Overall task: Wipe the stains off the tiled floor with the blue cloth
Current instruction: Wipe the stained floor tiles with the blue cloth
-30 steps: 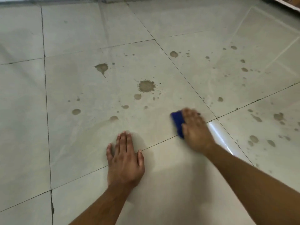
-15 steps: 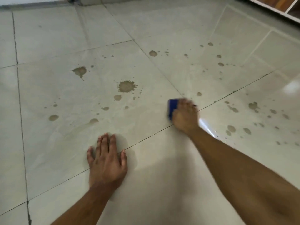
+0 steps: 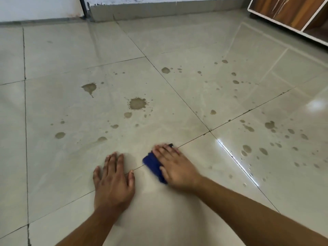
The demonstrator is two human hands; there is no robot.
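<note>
Right hand (image 3: 174, 166) presses flat on blue cloth (image 3: 154, 164); left hand (image 3: 113, 181) rests spread on tiled floor (image 3: 71, 157).

Large pale grey tiles cover the floor (image 3: 74, 50), split by thin dark grout lines (image 3: 179, 96) and glossy enough to catch a bright glare (image 3: 317, 104) at the right. A white wall (image 3: 35, 8) with a grey skirting (image 3: 159, 10) runs along the far edge — a wood-grain cabinet (image 3: 291, 11) with white trim stands at the far right.
</note>
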